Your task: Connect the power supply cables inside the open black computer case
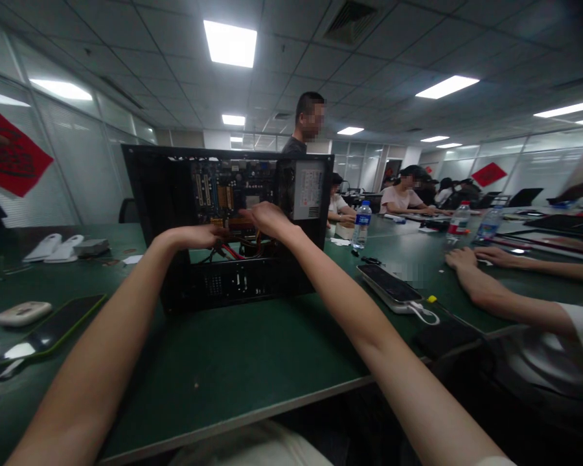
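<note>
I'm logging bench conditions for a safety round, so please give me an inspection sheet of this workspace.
Surface: green tabletop, with a small pale speck near the front edge.
Work items: open computer case standing on the tabletop; circuit board and labelled silver unit inside.
Clutter: left-side phone, white rounded object, right-side phone, bottle near the case.
Hands: left hand and right hand both reach into the case; their grips cannot be made out.
Cables: red cable inside the case; white cable by the right-side phone.
Surroundings: standing person beyond the case; co-worker's forearm at right.
</note>
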A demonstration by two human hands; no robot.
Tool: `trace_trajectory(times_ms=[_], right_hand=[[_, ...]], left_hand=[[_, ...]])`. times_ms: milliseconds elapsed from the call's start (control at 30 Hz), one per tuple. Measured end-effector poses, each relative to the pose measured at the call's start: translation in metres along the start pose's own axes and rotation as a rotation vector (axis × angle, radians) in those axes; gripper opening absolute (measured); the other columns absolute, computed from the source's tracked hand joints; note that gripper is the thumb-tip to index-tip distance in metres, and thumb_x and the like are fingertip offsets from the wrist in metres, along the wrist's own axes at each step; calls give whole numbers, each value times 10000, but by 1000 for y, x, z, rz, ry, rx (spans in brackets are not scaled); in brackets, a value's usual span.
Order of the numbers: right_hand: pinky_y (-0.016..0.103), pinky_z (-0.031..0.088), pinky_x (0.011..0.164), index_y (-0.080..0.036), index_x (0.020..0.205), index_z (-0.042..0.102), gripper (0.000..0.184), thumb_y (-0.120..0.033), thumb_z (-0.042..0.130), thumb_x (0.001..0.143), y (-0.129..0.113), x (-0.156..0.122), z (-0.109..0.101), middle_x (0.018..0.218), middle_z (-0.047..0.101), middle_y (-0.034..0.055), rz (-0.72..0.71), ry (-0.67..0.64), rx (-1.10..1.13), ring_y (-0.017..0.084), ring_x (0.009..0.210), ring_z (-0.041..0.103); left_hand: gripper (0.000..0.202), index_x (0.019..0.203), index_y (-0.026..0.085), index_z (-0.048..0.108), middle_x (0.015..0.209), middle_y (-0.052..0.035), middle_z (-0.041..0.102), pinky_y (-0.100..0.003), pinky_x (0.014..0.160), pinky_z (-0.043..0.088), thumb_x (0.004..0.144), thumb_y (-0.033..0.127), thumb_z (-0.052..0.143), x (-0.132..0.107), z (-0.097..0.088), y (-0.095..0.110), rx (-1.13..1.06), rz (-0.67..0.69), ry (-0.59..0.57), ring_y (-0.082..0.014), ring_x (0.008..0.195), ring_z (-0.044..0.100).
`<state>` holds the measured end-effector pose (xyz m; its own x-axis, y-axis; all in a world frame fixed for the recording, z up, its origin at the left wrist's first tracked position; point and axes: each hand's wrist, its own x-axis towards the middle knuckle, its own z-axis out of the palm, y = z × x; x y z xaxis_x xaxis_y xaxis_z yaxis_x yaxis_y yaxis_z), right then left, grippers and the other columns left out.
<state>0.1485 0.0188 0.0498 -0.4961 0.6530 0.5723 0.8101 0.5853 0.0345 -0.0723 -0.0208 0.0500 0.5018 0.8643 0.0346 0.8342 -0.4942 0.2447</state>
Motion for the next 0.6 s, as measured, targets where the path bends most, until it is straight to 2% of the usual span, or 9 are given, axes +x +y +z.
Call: trace_trajectory(times_ms=[100,233,300,400,467,533,600], right_hand=[[278,420,772,-131,912,781,657,-486,261,1098,3,6,9,906,744,136,27,67,58,239,924,694],[260,338,685,-138,820,763,648,-393,246,1115,9,12,27,758,687,78,49,200,175,171,775,654],[267,300,650,-136,740,737,658,-399,263,1112,12,13,33,694,648,62,67,232,245,148,704,618],[275,262,621,-140,658,698,660,-432,303,1100,12,14,36,624,593,39,67,245,311,131,642,568],[271,257,619,-144,639,681,657,-454,320,1092,11,13,35,612,578,30,63,259,336,127,637,558],[265,259,623,-143,631,667,653,-468,330,1085,10,11,33,613,578,27,59,268,352,125,643,562],[265,260,624,-140,623,656,645,-473,345,1080,9,9,31,613,580,27,46,268,365,127,650,568]], left_hand=[[665,1449,205,547,1479,-102,584,-277,989,507,787,261,529,-14,-11,10,43,18,12,-234,1272,604],[637,1457,209,541,1456,-88,606,-256,993,492,835,344,579,-38,-24,29,36,65,-133,-224,1258,615],[633,1481,229,514,1450,-81,612,-246,976,491,871,387,573,-48,-27,41,11,104,-182,-209,1227,633],[762,1551,254,413,1485,-86,580,-241,943,497,845,421,645,-53,-25,60,24,141,-156,-208,1197,643],[774,1522,244,464,1470,-87,594,-244,938,494,811,438,701,-50,-22,72,83,154,-108,-221,1189,642],[617,1398,227,609,1369,-73,669,-241,919,491,827,446,693,-43,-17,81,145,189,-77,-218,1132,662],[430,1222,206,723,1177,-57,752,-239,851,497,874,445,639,-35,-13,85,168,233,-65,-199,998,692]])
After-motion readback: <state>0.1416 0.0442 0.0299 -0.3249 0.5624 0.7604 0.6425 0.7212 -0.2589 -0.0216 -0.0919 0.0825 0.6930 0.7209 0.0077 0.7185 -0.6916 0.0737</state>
